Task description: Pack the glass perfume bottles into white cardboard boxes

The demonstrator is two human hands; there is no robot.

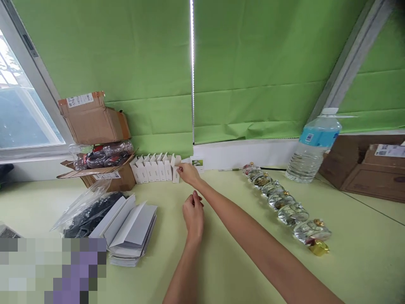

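Observation:
A row of small white boxes (153,170), with their top flaps up, stands at the back of the table. My right hand (189,174) reaches to the right end of this row, its fingers pinched on the last white box (176,174). Just in front of it, my left hand (193,212) hovers over the table with curled fingers; what they hold, if anything, is hidden. To the right runs a line of clear glass ornaments (292,213) with gold-coloured parts. A gold-coloured piece (319,248) lies at its near end.
Flattened white cartons (133,236) are stacked at left beside a plastic bag of dark material (88,215). An open cardboard box (123,175) holds plastic bottles, with another carton (93,122) on top. A large water bottle (306,154) and a brown box (373,173) stand back right.

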